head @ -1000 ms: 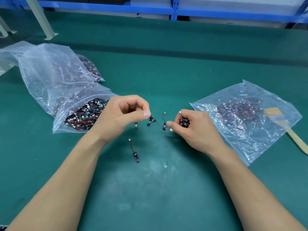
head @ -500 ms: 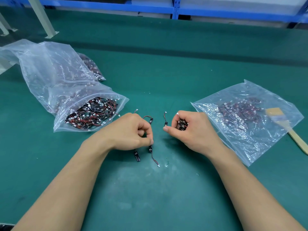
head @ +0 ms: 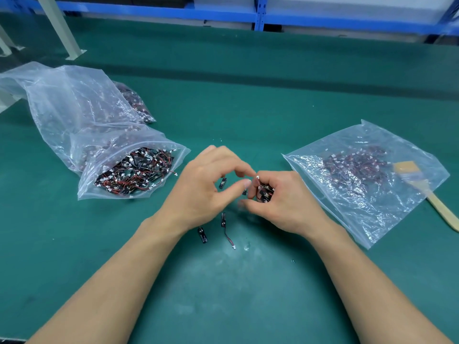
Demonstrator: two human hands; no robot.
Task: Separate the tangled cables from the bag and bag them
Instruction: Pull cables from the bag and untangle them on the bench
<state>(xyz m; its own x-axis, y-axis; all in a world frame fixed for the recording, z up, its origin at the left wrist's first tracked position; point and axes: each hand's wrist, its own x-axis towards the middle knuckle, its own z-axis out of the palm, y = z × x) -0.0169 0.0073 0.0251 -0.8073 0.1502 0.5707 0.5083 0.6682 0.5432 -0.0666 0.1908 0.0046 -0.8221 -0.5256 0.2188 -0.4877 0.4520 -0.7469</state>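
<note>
A large clear bag (head: 62, 103) lies at the left with its mouth open; a tangled mass of black and red cables (head: 134, 173) fills the mouth. At the right lies a flat clear bag (head: 313, 167) holding sorted cables (head: 357, 167). My right hand (head: 285, 202) grips a small bundle of cables (head: 265, 191) over the green mat. My left hand (head: 206, 189) has its thumb and forefinger curved close together at the edge of that bundle; whether they pinch a cable is unclear. Two separated cables (head: 226, 229) lie on the mat just below my hands.
A wooden-handled brush (head: 432, 197) lies partly under the right bag's edge. A smaller bag of cables (head: 139, 108) sits behind the large one. Blue shelving (head: 258, 18) and a pale metal leg (head: 59, 28) stand beyond the mat's far side.
My left hand laid a cable on the mat beside the first one, then rose back to the bundle in my right hand. The right hand stayed in place.
</note>
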